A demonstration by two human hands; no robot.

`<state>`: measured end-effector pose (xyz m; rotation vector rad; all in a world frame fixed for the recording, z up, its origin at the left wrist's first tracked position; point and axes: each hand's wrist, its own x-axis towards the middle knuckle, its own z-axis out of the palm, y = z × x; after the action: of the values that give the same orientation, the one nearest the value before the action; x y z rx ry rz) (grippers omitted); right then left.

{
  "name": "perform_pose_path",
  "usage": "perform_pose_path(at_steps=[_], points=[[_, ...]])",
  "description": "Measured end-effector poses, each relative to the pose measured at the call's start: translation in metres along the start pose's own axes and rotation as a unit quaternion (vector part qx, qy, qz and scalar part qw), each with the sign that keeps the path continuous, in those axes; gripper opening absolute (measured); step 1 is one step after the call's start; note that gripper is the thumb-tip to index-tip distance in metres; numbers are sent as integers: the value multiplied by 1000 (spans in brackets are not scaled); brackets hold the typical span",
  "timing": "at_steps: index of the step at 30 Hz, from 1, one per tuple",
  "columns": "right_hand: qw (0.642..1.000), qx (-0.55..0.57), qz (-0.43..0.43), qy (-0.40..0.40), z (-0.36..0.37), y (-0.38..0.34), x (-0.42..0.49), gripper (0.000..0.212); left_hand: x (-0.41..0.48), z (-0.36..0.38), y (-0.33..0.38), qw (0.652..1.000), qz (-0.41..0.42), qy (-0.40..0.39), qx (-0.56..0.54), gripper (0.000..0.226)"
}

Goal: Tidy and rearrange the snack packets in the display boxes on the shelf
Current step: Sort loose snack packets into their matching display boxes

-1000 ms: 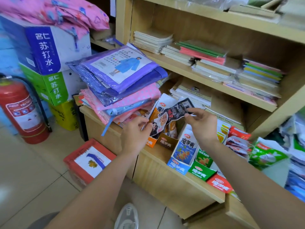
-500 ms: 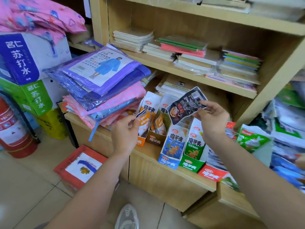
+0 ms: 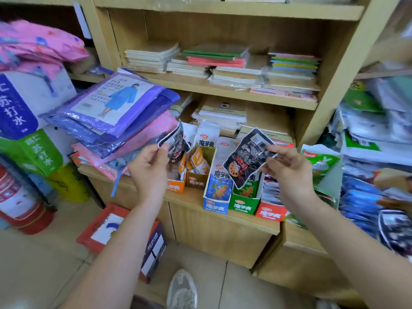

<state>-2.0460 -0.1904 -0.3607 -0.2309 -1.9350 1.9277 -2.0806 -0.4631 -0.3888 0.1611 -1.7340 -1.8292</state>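
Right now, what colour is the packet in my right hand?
The packet is black, white-edged; head view.

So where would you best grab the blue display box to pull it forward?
Likely the blue box by its low front wall, from the front: the green box crowds its right side, while the front faces out at the shelf edge.

The wooden shelf [image 3: 191, 198] holds a row of snack boxes [image 3: 215, 205]: orange, brown, blue, green and red. A pile of raincoat packs [image 3: 116, 112] sits on its left end. Notebooks [image 3: 223, 63] lie higher up.
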Motion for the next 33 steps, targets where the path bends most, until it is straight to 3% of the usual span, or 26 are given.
perform_pose_path(at_steps=[6, 13, 16, 21, 27, 33], points=[[999, 10, 13, -33, -43, -5, -26, 27, -55, 15, 41, 994, 77, -75, -9, 21], [990, 87, 105, -38, -114, -15, -72, 17, -130, 70, 61, 953, 117, -276, -30, 26], [983, 111, 147, -23, -147, -23, -89, 32, -155, 95, 70, 932, 115, -334, -76, 22], [964, 200, 167, 43, -196, -35, -106, 47, -189, 132, 77, 873, 147, -451, -113, 8], [968, 181, 139, 108, -242, -40, -122, 57, -230, 167, 78, 766, 290, -568, -77, 7], [962, 198, 114, 152, -277, -30, -127, 54, -263, 202, 84, 728, 320, -601, -79, 14]])
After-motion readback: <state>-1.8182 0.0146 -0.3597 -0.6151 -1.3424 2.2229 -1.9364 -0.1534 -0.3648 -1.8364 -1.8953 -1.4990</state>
